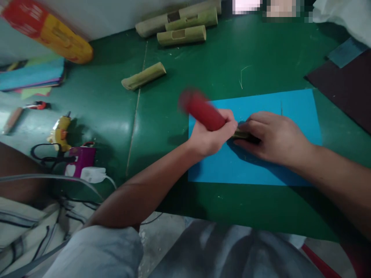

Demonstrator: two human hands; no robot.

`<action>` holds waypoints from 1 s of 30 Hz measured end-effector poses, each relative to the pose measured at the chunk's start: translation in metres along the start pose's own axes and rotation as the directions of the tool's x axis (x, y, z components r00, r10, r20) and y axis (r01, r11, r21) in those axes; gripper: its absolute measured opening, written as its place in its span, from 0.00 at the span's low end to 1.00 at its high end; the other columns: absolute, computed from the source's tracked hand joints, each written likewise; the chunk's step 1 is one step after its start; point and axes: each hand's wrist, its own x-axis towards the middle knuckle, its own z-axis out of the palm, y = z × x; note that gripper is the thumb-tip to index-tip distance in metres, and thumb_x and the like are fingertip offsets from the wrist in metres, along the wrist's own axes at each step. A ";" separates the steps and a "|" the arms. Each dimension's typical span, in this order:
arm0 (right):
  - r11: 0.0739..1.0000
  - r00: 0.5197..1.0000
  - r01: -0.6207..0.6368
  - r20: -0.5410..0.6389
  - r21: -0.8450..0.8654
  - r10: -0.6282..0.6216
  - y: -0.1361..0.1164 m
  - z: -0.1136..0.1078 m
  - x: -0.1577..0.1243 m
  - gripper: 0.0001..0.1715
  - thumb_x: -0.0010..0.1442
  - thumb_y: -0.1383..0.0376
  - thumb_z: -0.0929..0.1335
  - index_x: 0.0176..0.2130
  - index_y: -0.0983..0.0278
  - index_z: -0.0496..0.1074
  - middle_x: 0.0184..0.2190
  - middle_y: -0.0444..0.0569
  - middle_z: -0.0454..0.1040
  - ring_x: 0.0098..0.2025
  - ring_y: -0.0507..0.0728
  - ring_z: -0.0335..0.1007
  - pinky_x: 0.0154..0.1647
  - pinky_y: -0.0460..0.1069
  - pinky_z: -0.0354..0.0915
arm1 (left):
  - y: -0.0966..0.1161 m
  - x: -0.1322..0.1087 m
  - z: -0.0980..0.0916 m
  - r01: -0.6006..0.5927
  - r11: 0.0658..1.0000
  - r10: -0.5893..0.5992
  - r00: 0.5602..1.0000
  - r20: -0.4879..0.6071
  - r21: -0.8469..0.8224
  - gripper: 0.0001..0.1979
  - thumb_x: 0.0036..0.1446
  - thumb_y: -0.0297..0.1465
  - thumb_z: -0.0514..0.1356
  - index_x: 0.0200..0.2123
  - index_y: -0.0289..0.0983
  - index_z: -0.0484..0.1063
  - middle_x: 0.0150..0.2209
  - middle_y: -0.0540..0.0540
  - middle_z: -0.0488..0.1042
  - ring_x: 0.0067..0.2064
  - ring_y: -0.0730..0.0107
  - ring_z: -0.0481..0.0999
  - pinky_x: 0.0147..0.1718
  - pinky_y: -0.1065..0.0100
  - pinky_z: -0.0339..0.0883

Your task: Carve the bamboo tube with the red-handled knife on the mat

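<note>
Red cyl. handle, blurred, L hand

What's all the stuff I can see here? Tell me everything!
red-handled tool: 1, red, blurred, in left hand
greenish piece: 1, green-brown, under right hand
blue paper: 1, blue, beneath both hands
bamboo tubes: about 4, pale green, piled at far edge
lone bamboo piece: 1, pale green, left of the paper
glue gun: 1, yellow, left side
plug block: 1, purple, beside glue gun
paper stack: 1, mixed colours, far left
dark sheet: 1, brownish, right
table: 1, green, under everything
left hand: 1, grips the tool
right hand: 1, holds the piece
</note>
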 end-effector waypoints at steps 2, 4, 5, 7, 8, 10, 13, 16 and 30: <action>1.000 1.000 -0.008 0.002 -0.003 0.008 0.000 0.000 -0.001 0.14 0.77 0.54 0.71 0.41 0.58 0.81 0.39 0.54 0.82 0.42 0.65 0.77 0.40 0.56 0.64 | -0.001 -0.003 0.001 0.006 0.999 -0.007 1.000 -0.018 -0.031 0.21 0.65 0.38 0.65 0.21 0.43 0.63 0.22 0.52 0.63 0.27 0.69 0.65 0.29 0.62 0.65; 0.999 1.000 -0.023 -0.001 -0.029 0.023 0.000 0.000 -0.001 0.13 0.77 0.55 0.71 0.42 0.57 0.81 0.40 0.55 0.82 0.43 0.65 0.77 0.39 0.57 0.63 | -0.003 -0.002 0.003 0.031 0.999 -0.035 0.990 -0.136 -0.031 0.21 0.66 0.38 0.64 0.22 0.42 0.63 0.23 0.51 0.64 0.28 0.69 0.66 0.30 0.63 0.67; 0.998 0.999 -0.035 -0.007 -0.046 0.034 -0.001 0.001 -0.001 0.12 0.77 0.55 0.71 0.42 0.58 0.81 0.40 0.55 0.82 0.43 0.65 0.76 0.39 0.57 0.62 | -0.004 -0.001 0.005 0.041 0.999 -0.046 0.977 -0.207 -0.028 0.21 0.67 0.39 0.64 0.22 0.42 0.63 0.23 0.51 0.64 0.28 0.69 0.66 0.31 0.63 0.68; 0.997 0.999 -0.032 -0.024 -0.066 0.031 -0.001 0.002 0.000 0.12 0.76 0.55 0.71 0.42 0.59 0.81 0.40 0.55 0.81 0.42 0.65 0.75 0.38 0.57 0.60 | -0.006 0.002 0.008 0.045 0.999 -0.046 0.958 -0.282 -0.012 0.21 0.68 0.40 0.64 0.23 0.42 0.65 0.24 0.51 0.65 0.29 0.69 0.68 0.33 0.63 0.70; 0.997 0.999 -0.025 -0.035 -0.073 0.023 -0.001 0.003 0.000 0.13 0.76 0.55 0.71 0.42 0.59 0.81 0.39 0.55 0.81 0.41 0.64 0.74 0.37 0.56 0.59 | -0.007 0.003 0.009 0.035 0.999 -0.033 0.959 -0.282 0.001 0.21 0.68 0.41 0.65 0.24 0.42 0.66 0.25 0.51 0.66 0.30 0.69 0.69 0.33 0.64 0.70; 0.997 0.998 -0.003 -0.058 -0.078 -0.002 -0.001 0.004 0.000 0.15 0.77 0.54 0.71 0.42 0.61 0.81 0.38 0.55 0.80 0.41 0.64 0.73 0.37 0.56 0.58 | -0.010 0.005 0.010 0.011 1.000 -0.006 0.967 -0.255 0.017 0.22 0.68 0.43 0.67 0.25 0.42 0.67 0.26 0.51 0.67 0.30 0.68 0.70 0.33 0.63 0.70; 0.997 0.998 -0.011 -0.059 -0.078 0.007 -0.001 0.005 0.000 0.14 0.77 0.54 0.70 0.42 0.59 0.80 0.39 0.55 0.81 0.41 0.63 0.74 0.38 0.56 0.58 | -0.012 0.005 0.010 0.010 1.000 -0.007 0.976 -0.220 0.011 0.23 0.68 0.45 0.69 0.25 0.43 0.66 0.26 0.51 0.67 0.30 0.68 0.70 0.33 0.62 0.70; 0.996 0.998 -0.036 -0.045 -0.086 0.032 -0.003 0.004 0.000 0.13 0.76 0.54 0.71 0.42 0.58 0.80 0.40 0.55 0.82 0.42 0.64 0.75 0.37 0.56 0.55 | -0.012 0.003 0.010 0.045 0.998 -0.037 0.975 -0.217 0.032 0.23 0.70 0.44 0.69 0.26 0.43 0.66 0.27 0.51 0.68 0.31 0.66 0.71 0.35 0.61 0.72; 1.000 0.998 0.031 -0.048 -0.004 -0.031 0.005 0.003 0.000 0.14 0.78 0.55 0.72 0.42 0.59 0.82 0.40 0.55 0.82 0.42 0.64 0.78 0.40 0.56 0.63 | -0.009 0.004 -0.001 -0.064 0.998 0.063 0.997 -0.037 -0.011 0.25 0.68 0.41 0.69 0.23 0.42 0.63 0.23 0.53 0.62 0.25 0.72 0.64 0.27 0.65 0.64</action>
